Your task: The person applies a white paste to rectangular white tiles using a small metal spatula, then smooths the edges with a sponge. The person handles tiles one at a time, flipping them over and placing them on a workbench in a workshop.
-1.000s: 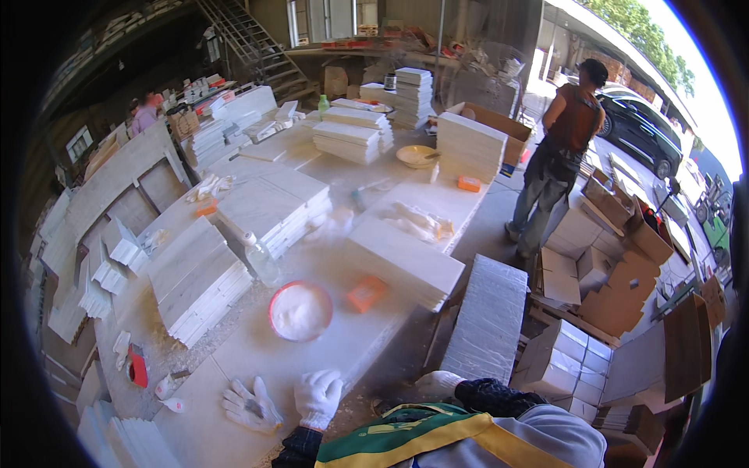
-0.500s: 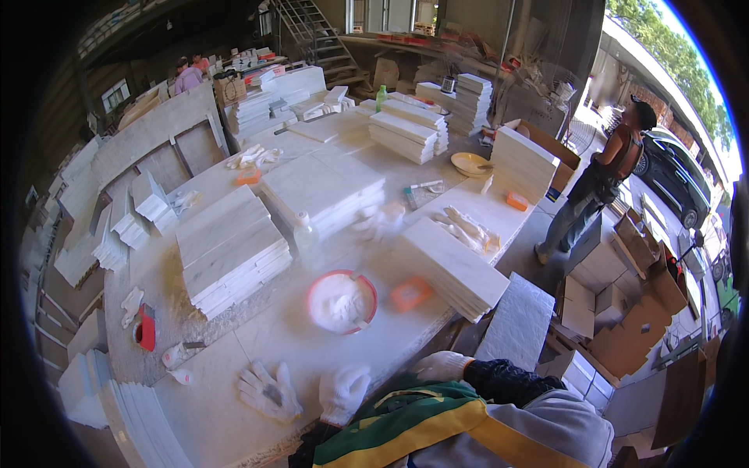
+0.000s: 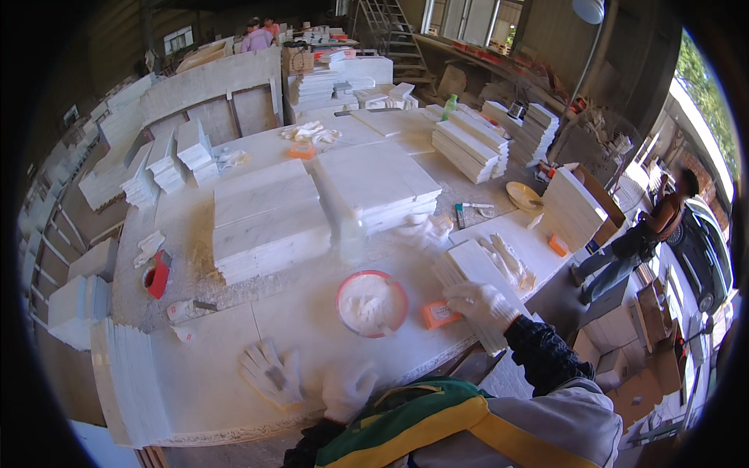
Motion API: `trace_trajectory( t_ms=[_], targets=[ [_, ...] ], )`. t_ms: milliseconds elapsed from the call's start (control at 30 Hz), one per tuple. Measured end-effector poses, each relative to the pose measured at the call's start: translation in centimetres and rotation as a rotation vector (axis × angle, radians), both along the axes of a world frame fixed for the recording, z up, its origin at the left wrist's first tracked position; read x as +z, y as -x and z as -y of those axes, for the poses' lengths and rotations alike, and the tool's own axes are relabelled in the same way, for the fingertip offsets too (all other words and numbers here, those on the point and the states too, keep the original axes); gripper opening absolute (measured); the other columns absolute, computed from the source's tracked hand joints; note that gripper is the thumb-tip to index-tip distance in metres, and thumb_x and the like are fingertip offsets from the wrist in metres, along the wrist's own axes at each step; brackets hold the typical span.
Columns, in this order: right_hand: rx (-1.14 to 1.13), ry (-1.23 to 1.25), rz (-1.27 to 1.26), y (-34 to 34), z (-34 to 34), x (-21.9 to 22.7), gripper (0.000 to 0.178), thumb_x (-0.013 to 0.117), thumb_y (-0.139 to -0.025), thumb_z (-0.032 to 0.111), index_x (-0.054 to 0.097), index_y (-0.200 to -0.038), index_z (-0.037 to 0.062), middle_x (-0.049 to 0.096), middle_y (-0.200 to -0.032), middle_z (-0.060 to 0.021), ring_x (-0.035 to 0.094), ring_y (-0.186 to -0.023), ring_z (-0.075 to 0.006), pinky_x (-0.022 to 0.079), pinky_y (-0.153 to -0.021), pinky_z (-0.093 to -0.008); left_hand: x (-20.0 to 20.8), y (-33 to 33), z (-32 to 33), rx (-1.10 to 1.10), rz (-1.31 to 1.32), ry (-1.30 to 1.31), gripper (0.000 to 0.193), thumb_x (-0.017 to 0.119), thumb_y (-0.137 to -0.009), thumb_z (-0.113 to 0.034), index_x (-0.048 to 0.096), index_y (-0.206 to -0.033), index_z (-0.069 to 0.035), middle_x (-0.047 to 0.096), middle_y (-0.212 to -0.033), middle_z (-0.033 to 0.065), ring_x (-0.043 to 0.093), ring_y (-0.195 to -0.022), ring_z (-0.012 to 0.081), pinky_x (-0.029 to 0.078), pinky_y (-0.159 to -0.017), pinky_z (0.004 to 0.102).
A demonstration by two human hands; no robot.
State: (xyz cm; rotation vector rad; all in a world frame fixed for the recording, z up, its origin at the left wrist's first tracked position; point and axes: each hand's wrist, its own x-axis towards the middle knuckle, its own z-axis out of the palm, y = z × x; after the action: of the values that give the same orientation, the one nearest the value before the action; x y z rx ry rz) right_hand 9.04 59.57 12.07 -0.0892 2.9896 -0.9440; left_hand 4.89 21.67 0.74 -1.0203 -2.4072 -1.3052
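My right hand [image 3: 485, 305], in a white knit glove, reaches over the near end of a stack of white stone slabs [image 3: 477, 269]. Its bent fingers are at the right end of an orange block [image 3: 438, 315] and cover part of it. Low at the table's front edge is my left hand [image 3: 349, 391], also gloved; its thumb stands apart from the fingers, and nothing shows in it. Beside it, to the left, a loose white glove [image 3: 272, 374] lies flat. A red-rimmed bowl [image 3: 407, 300] of white powder stands between the hands, farther back.
Wide slab stacks [image 3: 269, 222] fill the middle of the table, with a clear bottle [image 3: 353, 238] beside them. A red tape dispenser [image 3: 157, 275] stands at left. A yellow bowl [image 3: 524, 196] sits at far right. Beyond the table's right side are a person [image 3: 651, 234] and cardboard boxes [image 3: 644, 374].
My right hand has moved from the table's front edge up and forward to the orange block. The left hand stays low, its thumb now apart from the fingers. The whole view has shifted.
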Motion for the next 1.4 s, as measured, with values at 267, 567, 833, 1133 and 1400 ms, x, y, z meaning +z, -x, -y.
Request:
trace_trajectory(
  t_ms=[267,567,833,1133,1400],
  targets=[
    [-0.041,-0.499,-0.39,-0.5,-4.4,-1.5,0.046,0.076,-0.084,0.029,0.066,-0.125,0.0107,0.061,-0.133,-0.0134,0.054,-0.13,-0.0391,0.029,-0.12,-0.0581,1.1,-0.2,-0.6,-0.001,-0.106,0.264,0.036,0.077,-0.081,-0.029,0.074,-0.114,-0.014,0.068,-0.124,0.0048,0.056,-0.126,0.0299,0.042,-0.109,0.0528],
    [-0.146,-0.418,-0.356,-1.8,-4.8,-2.3,0.049,0.076,-0.084,0.03,0.066,-0.128,0.0122,0.06,-0.139,-0.0123,0.052,-0.134,-0.0359,0.038,-0.116,-0.0517,0.6,0.0,-1.0,-0.075,-0.139,0.412,0.044,0.077,-0.083,-0.033,0.07,-0.121,-0.013,0.062,-0.131,0.01,0.05,-0.132,0.0365,0.032,-0.119,0.058],
    [-0.157,-0.456,-0.357,-1.5,-4.9,-2.7,0.054,0.08,-0.079,0.033,0.067,-0.126,0.0098,0.061,-0.138,-0.0115,0.054,-0.133,-0.036,0.042,-0.113,-0.0515,0.9,-0.2,-0.8,-0.078,-0.152,0.376,0.045,0.079,-0.083,-0.033,0.07,-0.123,-0.015,0.063,-0.131,0.0093,0.053,-0.13,0.0341,0.035,-0.117,0.0575],
    [-0.184,-0.495,-0.259,-1.6,-5.4,-3.6,0.06,0.08,-0.079,0.028,0.064,-0.133,0.0066,0.058,-0.144,-0.0167,0.051,-0.136,-0.0403,0.04,-0.115,-0.0523,1.9,0.3,-0.7,-0.086,-0.096,0.248,0.036,0.078,-0.083,-0.029,0.07,-0.115,-0.014,0.066,-0.123,0.0093,0.057,-0.124,0.0341,0.039,-0.112,0.0555],
    [-0.196,-0.509,-0.269,-1.5,-5.5,-4.3,0.059,0.081,-0.081,0.031,0.064,-0.131,0.0069,0.059,-0.142,-0.0155,0.051,-0.134,-0.0397,0.039,-0.114,-0.0538,2.5,0.6,-0.6,-0.049,-0.099,0.164,0.024,0.076,-0.083,-0.025,0.071,-0.102,-0.012,0.065,-0.11,0.0066,0.059,-0.112,0.0273,0.048,-0.099,0.0455]
  ],
)
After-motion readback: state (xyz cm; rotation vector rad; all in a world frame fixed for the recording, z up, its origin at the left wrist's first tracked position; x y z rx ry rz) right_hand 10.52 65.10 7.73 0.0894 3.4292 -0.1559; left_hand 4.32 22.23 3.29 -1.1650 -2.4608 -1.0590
